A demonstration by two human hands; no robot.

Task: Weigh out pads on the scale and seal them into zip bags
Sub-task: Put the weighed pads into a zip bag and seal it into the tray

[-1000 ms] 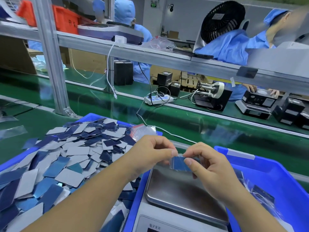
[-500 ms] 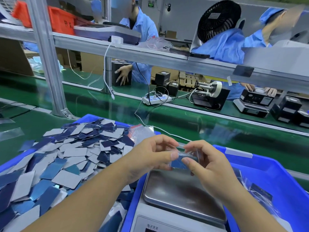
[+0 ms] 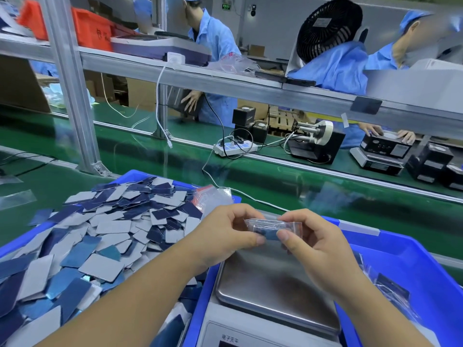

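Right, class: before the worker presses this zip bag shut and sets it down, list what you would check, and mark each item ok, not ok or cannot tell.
1. Both hands hold the zip bag: left hand and right hand pinch its ends. Ok.
2. Blue pads sit inside the bag. Ok.
3. Zip strip fully closed. Cannot tell.
4. Scale pan bare for the next batch. Ok.
5. Weight reading correct: display out of view. Cannot tell.
6. Blue bin on the right has room. Ok.
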